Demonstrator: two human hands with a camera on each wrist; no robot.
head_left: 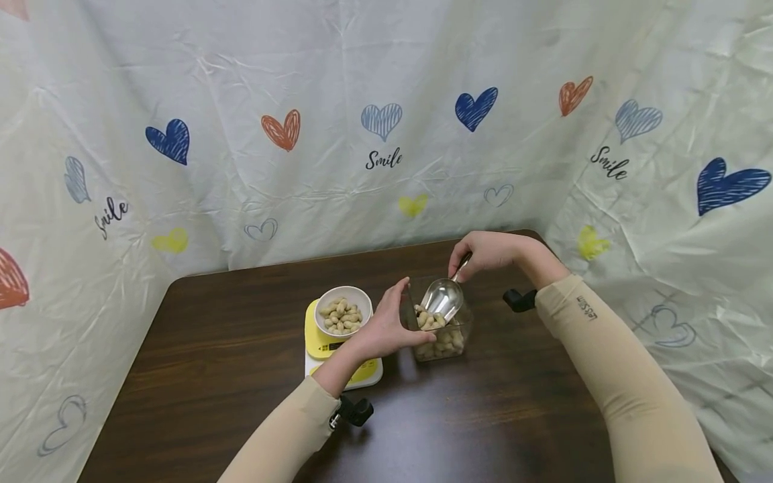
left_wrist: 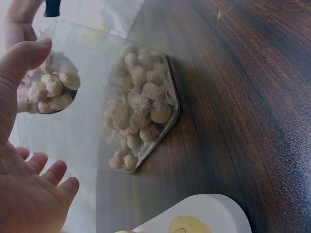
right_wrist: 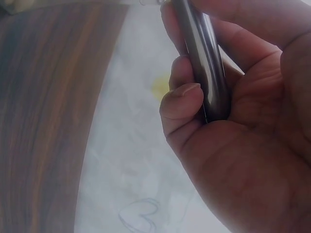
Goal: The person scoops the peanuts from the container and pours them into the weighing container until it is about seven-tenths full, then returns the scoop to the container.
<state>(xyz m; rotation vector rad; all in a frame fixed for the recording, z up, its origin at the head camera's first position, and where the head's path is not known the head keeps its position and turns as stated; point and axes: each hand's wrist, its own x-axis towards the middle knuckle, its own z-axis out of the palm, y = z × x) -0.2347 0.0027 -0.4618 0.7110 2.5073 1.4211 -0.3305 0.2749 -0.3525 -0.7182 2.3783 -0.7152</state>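
Note:
A metal scoop [head_left: 443,297] is tilted down into a clear plastic container [head_left: 456,329], with peanuts [head_left: 430,318] at its mouth. My right hand [head_left: 486,249] grips the scoop's handle [right_wrist: 206,63] from above, fingers curled round it. Beside the container, my left hand [head_left: 386,327] rests against its near left corner, thumb along the front and the other fingers spread by the left side. Through the clear wall, in the left wrist view, more peanuts [left_wrist: 141,107] lie at the bottom. The scoop's bowl is outside the right wrist view.
Left of the container stands a yellow and white kitchen scale [head_left: 315,342], partly hidden by my left wrist. On it sits a white bowl [head_left: 322,300] holding peanuts. The dark wooden table [head_left: 229,376] meets a white curtain [head_left: 326,201] with printed hearts at its back and sides.

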